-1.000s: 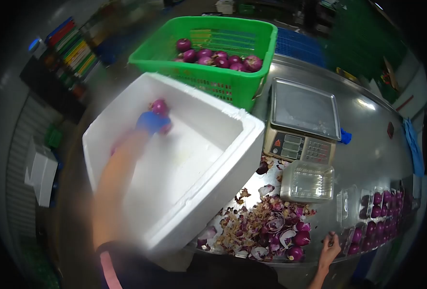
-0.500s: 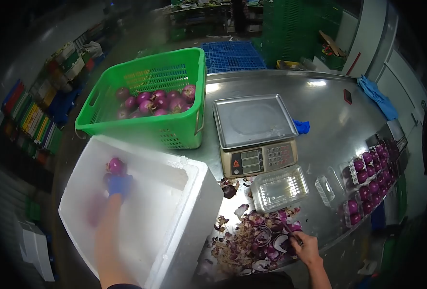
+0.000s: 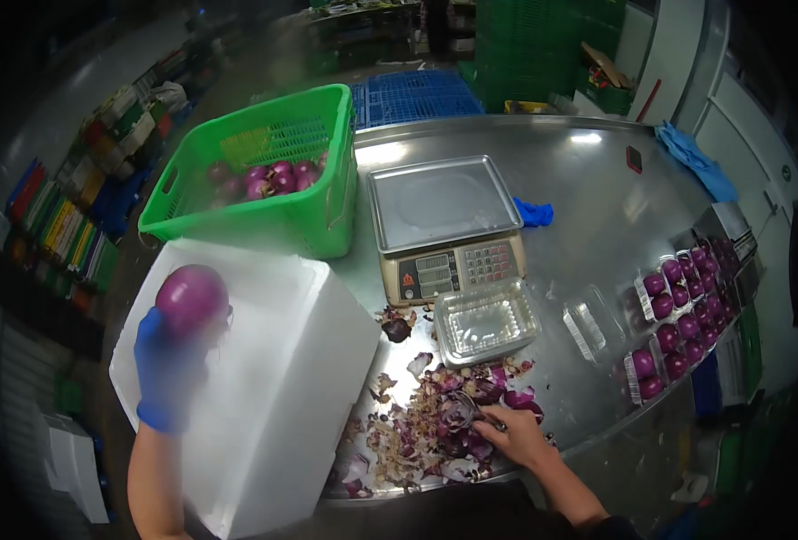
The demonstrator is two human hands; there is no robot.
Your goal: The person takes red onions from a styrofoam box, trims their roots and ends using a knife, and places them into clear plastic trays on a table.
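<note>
My left hand (image 3: 166,373), in a blue glove, is closed round a large purple onion (image 3: 193,299) and holds it up close to the camera. Below and behind it stands the white foam box (image 3: 304,310), whose inside is partly hidden by the hand and onion. Bare, my right hand (image 3: 518,436) grips a small knife (image 3: 489,419), its blade mostly out of sight. That hand rests at the right side of a heap of onion skins (image 3: 417,418) on the steel table.
A green crate (image 3: 327,193) of purple onions stands behind the box. A scale (image 3: 453,261) is at the centre, with a clear plastic tray (image 3: 486,322) against its front. Packed onion trays (image 3: 678,355) line the right edge; a phone (image 3: 634,159) lies farther back.
My left hand has come up from inside the foam box, lifting the onion towards the camera. My right hand has stayed by the skins with the knife. The view has shifted slightly.
</note>
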